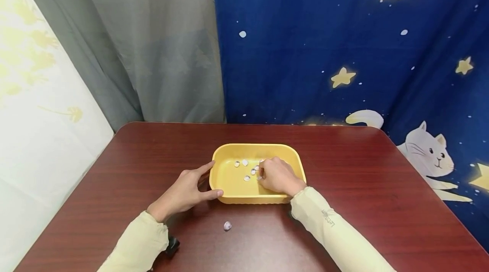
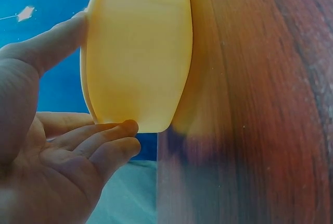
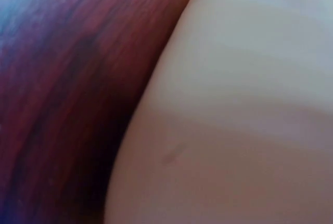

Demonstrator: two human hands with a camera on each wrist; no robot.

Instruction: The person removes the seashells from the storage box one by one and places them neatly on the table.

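A yellow plastic basin (image 1: 257, 200) with rounded corners stands on the table. Inside it lie several small, shiny, whitish-purple pieces, possibly shells or stones (image 1: 247, 178). My left hand (image 1: 183, 191) spans the basin's left end, thumb on the near rim and index finger against the side. In the left wrist view those fingers look fairly straight against the yellow wall. My right hand (image 1: 278, 175) reaches down inside the basin, fingers curled among the pieces. Its fingertips are partly hidden, so whether it pinches a piece does not show. The right wrist view holds only blurred forearm and sleeve.
One more small piece (image 1: 227, 225) lies on the dark red wooden table (image 1: 355, 204) in front of the basin. A black object (image 1: 172, 246) is beside the left sleeve. Grey curtain (image 1: 172, 51) and blue starry curtain (image 1: 282, 72) hang behind the table.
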